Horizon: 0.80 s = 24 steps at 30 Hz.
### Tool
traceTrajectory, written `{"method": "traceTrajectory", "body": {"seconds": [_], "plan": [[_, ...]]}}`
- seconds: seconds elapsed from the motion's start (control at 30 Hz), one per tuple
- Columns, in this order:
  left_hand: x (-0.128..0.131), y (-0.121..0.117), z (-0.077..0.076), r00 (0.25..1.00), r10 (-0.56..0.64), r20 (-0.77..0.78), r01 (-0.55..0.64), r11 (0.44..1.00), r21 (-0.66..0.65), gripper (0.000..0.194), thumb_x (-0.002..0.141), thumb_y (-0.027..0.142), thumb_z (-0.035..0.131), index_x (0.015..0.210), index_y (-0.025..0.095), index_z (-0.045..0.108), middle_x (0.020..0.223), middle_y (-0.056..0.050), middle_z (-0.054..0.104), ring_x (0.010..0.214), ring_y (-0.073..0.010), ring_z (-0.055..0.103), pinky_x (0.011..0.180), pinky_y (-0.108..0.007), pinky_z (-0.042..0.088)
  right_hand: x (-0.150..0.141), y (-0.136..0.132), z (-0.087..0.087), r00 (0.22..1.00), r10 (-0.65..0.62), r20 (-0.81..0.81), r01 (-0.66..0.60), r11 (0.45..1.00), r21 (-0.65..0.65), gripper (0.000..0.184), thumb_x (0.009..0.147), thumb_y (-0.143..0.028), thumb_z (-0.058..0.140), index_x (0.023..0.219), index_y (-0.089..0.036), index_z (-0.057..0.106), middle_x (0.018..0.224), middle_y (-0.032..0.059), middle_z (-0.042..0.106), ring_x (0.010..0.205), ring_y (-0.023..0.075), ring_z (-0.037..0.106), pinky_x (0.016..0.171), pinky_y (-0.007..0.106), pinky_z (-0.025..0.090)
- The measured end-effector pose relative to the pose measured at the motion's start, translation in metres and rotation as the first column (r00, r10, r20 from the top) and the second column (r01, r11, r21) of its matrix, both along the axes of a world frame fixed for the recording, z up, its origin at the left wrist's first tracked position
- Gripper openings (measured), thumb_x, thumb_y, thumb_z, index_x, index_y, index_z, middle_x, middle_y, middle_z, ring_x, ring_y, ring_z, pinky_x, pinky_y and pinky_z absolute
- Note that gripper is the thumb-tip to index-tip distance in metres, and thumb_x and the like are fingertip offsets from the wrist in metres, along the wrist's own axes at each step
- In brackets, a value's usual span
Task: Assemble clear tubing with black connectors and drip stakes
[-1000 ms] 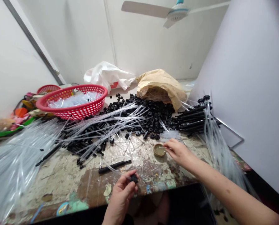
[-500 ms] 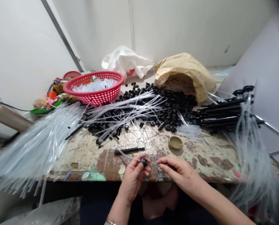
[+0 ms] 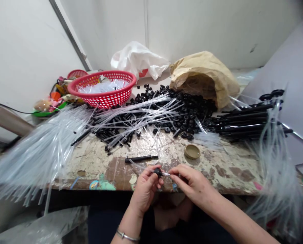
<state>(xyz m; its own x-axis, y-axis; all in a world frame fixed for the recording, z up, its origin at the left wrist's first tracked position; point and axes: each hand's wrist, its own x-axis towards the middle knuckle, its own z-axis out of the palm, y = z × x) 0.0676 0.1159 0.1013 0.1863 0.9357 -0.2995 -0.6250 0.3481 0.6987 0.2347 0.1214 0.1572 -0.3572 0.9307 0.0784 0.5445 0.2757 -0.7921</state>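
Note:
Between its thumb and fingers, my left hand (image 3: 146,184) grips a black plastic cap (image 3: 157,172). A clear thin tube (image 3: 138,165) runs out from the cap's left side toward the table. My right hand (image 3: 189,181) pinches a short clear tube (image 3: 166,174) that meets the cap's right side; how deep it sits inside I cannot tell. Just beyond my hands a black rod-shaped tube (image 3: 141,159) lies on the worn table (image 3: 90,166). A small round dish (image 3: 192,151) stands farther right.
Black caps (image 3: 189,115) form a heap with clear tubes (image 3: 141,112) across it. A red basket (image 3: 105,98) sits behind at left, a paper bag (image 3: 204,71) at right. Long tube bundles (image 3: 39,152) overhang the left edge; black tubes (image 3: 243,123) are stacked at right.
My right hand has come closer to my left, and the clear tube it pinches now meets the cap. The view has shifted slightly.

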Motion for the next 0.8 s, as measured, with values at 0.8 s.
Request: {"method": "traceTrajectory", "body": {"seconds": [0.8], "plan": [[0.0005, 0.0003, -0.0014, 1.0, -0.008, 0.019, 0.008, 1.0, -0.004, 0.031, 0.062, 0.026, 0.074, 0.09, 0.015, 0.065, 0.065, 0.0, 0.061, 0.053, -0.0072, 0.055, 0.049, -0.017, 0.04, -0.0065, -0.0019, -0.0017, 0.981, 0.068, 0.182, -0.073, 0.997, 0.024, 0.024, 0.088, -0.022, 0.038, 0.091, -0.017, 0.06, 0.078, 0.0052, 0.055, 0.073, 0.0153, 0.055, 0.067, 0.028, 0.044]]}}
